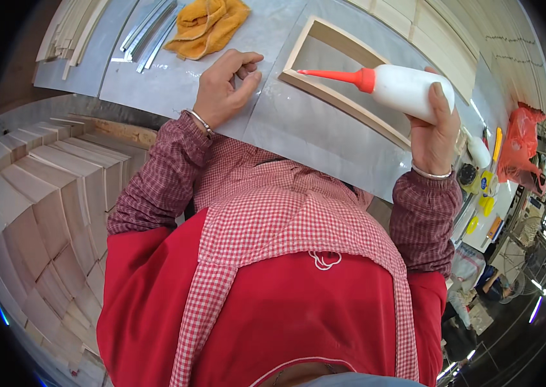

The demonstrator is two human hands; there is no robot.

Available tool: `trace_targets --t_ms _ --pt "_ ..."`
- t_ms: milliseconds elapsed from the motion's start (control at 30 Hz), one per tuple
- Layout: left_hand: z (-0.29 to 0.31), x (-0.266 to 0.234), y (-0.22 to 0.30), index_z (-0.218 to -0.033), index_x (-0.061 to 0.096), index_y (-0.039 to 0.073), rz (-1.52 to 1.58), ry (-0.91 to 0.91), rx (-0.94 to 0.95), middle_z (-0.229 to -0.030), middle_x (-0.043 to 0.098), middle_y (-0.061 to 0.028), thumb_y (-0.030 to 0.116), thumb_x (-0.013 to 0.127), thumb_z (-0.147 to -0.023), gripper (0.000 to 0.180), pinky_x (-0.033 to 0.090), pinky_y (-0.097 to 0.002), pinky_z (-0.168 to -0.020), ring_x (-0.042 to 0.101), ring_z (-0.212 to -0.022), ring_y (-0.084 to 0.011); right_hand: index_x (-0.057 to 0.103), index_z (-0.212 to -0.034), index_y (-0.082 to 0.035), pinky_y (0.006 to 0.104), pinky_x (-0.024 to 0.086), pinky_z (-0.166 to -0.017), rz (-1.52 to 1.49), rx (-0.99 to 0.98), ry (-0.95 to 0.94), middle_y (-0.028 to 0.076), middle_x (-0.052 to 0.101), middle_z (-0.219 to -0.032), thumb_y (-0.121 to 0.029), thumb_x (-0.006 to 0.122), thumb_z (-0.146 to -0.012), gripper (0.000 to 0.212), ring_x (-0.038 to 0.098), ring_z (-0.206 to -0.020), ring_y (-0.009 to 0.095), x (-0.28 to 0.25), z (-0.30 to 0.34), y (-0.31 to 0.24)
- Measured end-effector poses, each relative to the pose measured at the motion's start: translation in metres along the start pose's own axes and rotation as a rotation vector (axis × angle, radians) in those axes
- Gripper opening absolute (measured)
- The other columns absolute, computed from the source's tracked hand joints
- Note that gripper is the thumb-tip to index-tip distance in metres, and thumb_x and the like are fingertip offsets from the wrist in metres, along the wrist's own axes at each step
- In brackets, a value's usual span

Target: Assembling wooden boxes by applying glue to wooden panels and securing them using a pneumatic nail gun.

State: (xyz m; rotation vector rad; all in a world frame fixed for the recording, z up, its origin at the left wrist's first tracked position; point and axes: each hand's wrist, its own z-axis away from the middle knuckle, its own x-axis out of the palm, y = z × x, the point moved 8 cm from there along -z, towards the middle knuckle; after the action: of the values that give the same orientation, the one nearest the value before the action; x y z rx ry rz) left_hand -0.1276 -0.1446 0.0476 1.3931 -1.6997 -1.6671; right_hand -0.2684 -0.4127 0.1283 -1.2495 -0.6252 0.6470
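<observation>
My right hand [437, 132] is wrapped around a white squeeze bottle [405, 89] with a long red nozzle, held nearly level. The nozzle tip points left and is over the near-left corner of a rectangular wooden frame [344, 103]; whether it touches the wood I cannot tell. This frame lies on the grey tabletop [299, 135], its right end partly hidden by the bottle and hand. Left of it, my left hand [228, 87] rests at the table's near edge, fingers loosely bent and thumb apart from the index finger, with nothing visible in it.
An orange cloth [208, 26] and several metal strips [147, 35] lie at the back left. Wooden strips [73, 29] sit at the far left; pale boards [428, 32] line the back. Stacked boards [47, 187] stand left of me. A red plastic bag [519, 142] is at the right.
</observation>
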Motion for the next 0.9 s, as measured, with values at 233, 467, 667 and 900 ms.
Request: trace_targets --t_ms 233,467,667,900 --pt "0.000 0.001 0.001 -0.100 0.064 0.004 -0.012 -0.006 0.013 -0.080 0.056 -0.0021 0.005 0.062 -0.078 0.022 0.040 -0.0198 -0.057 0.048 -0.065 -0.0103 0.050 -0.120 0.005 0.0306 0.049 -0.081 0.076 0.021 0.009 0.019 0.052 -0.112 -0.027 0.063 -0.083 0.050 0.056 -0.099 0.028 0.015 -0.006 0.007" --pt "0.001 0.003 0.001 -0.100 0.064 0.004 -0.010 -0.008 0.029 -0.079 0.055 -0.0018 0.004 0.061 -0.078 0.022 0.039 -0.0198 -0.057 0.048 -0.065 -0.0104 0.050 -0.119 0.005 0.0299 0.048 -0.082 0.114 -0.005 0.004 0.018 0.053 -0.110 -0.025 0.064 -0.083 0.048 0.056 -0.097 0.026 0.016 -0.009 0.006" --pt "0.000 0.004 0.002 -0.099 0.064 0.004 -0.003 -0.009 0.024 -0.079 0.055 -0.0020 0.004 0.061 -0.077 0.022 0.039 -0.0199 -0.057 0.048 -0.064 -0.0105 0.050 -0.118 0.002 0.0326 0.050 -0.082 0.062 -0.016 -0.008 0.017 0.052 -0.108 -0.023 0.070 -0.080 0.049 0.055 -0.098 0.028 0.011 -0.020 0.008" --pt "0.000 0.004 0.001 -0.098 0.064 0.003 0.014 -0.023 0.003 -0.080 0.055 -0.0025 0.003 0.061 -0.077 0.021 0.039 -0.0204 -0.057 0.048 -0.064 -0.0109 0.049 -0.118 0.004 0.0310 0.048 -0.082 0.073 -0.057 0.044 0.016 0.055 -0.107 -0.021 0.065 -0.084 0.045 0.056 -0.096 0.025 0.009 -0.039 0.001"
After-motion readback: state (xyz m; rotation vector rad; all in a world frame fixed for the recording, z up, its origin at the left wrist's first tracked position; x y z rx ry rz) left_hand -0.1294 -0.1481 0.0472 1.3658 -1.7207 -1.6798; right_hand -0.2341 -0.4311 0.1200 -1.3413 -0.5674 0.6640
